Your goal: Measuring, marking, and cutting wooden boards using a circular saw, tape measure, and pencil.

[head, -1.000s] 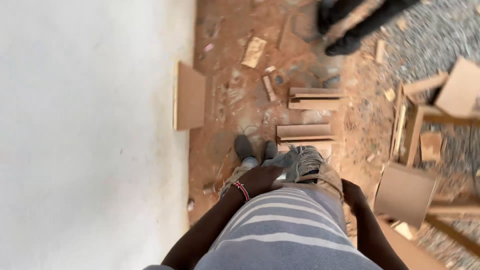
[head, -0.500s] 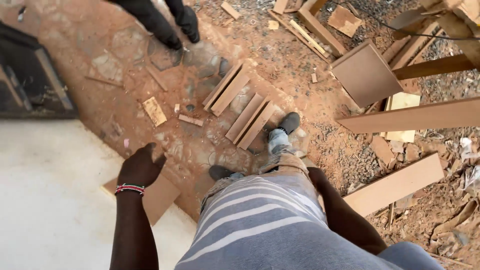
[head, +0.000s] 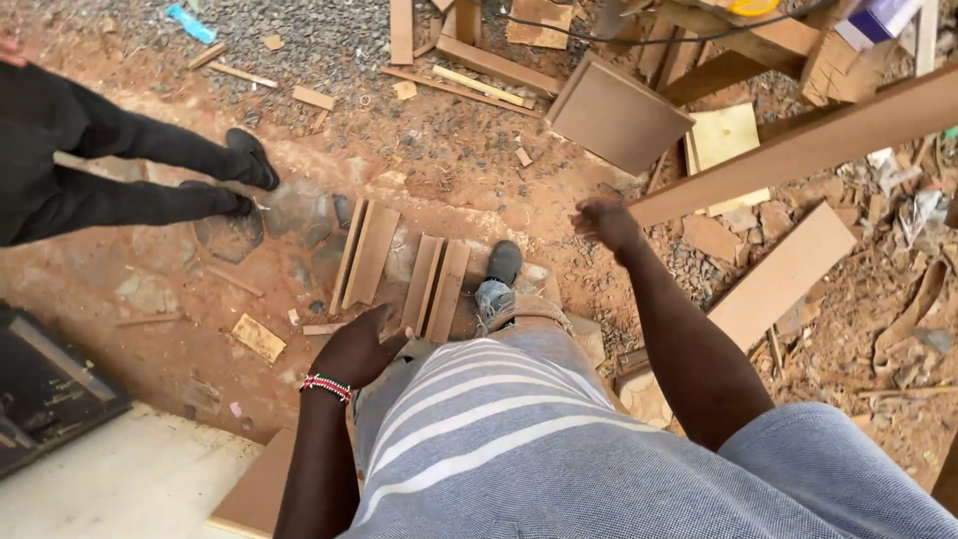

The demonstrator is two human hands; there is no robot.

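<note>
My left hand [head: 359, 349], a beaded bracelet at its wrist, hangs by my hip with fingers loosely apart and nothing in it. It is just above the near end of a pair of narrow brown boards [head: 439, 284] lying on the red dirt. A second pair of boards [head: 364, 255] lies beside them on the left. My right hand [head: 604, 222] is stretched forward, blurred, fingers curled in and holding nothing, close to the lower end of a long slanted plank [head: 798, 145]. My dark shoe [head: 504, 265] stands between the two hands.
Another person's black-clad legs [head: 130, 170] stand at the left. A brown board [head: 259, 494] leans on a white slab [head: 120, 479] at lower left, beside a dark panel [head: 40, 389]. A square panel [head: 619, 115], a flat board [head: 783, 274] and offcuts litter the right.
My left hand has come off the board by the white slab and drawn in to my hip. My right arm has swung forward into view. The view has turned toward the scrap pile.
</note>
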